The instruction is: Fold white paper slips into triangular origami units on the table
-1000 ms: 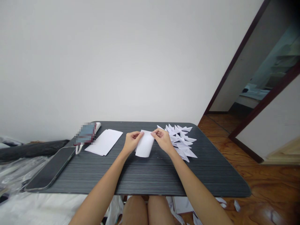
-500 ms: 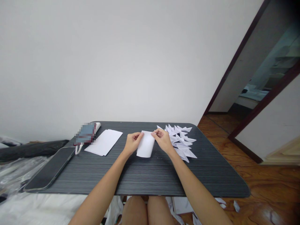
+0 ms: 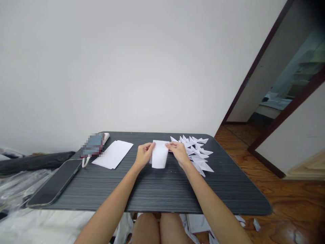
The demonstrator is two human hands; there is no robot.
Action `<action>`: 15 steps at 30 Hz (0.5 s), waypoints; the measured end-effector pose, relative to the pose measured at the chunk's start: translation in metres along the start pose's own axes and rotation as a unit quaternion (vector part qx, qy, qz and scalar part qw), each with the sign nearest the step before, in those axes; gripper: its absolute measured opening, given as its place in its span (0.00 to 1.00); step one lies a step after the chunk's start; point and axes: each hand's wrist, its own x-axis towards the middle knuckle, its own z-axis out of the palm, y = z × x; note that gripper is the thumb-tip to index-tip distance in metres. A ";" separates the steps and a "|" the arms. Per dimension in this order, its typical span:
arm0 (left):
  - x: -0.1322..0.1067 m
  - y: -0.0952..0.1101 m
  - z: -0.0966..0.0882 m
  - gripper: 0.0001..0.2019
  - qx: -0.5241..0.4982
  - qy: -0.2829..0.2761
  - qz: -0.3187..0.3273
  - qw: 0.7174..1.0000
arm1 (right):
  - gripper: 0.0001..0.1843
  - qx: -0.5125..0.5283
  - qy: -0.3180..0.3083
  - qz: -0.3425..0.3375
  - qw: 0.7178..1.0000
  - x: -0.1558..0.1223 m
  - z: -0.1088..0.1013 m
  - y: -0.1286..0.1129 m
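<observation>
Indoors, dark ribbed table [image 3: 162, 189], white wall [image 3: 127, 67], wood floor [image 3: 291, 200], left hand [image 3: 143, 155], right hand [image 3: 179, 153], fingers [image 3: 149, 146] pinching paper [image 3: 159, 156]

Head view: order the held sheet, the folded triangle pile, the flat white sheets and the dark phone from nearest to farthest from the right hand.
1. held sheet, pinched at its top edge by the right hand.
2. folded triangle pile, just right of that hand.
3. flat white sheets, to the left, beyond the left hand.
4. dark phone, farthest left.
</observation>
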 end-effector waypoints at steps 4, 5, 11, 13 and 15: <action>0.001 0.001 0.000 0.18 -0.007 0.032 -0.002 0.999 | 0.15 -0.012 -0.049 0.035 0.998 -0.001 0.001 0.001; 0.001 0.001 -0.001 0.18 -0.009 0.037 -0.004 0.999 | 0.15 -0.028 -0.044 0.033 0.998 -0.001 0.002 0.002; 0.003 -0.004 -0.002 0.17 -0.018 0.073 -0.004 0.997 | 0.15 -0.030 -0.072 0.050 0.996 -0.003 0.005 0.006; 0.004 -0.006 -0.002 0.17 -0.025 0.091 -0.008 0.995 | 0.14 -0.037 -0.080 0.054 0.995 -0.004 0.006 0.006; 0.005 -0.007 -0.003 0.17 -0.043 0.104 -0.012 0.994 | 0.14 -0.036 -0.071 0.049 0.996 -0.005 0.006 0.006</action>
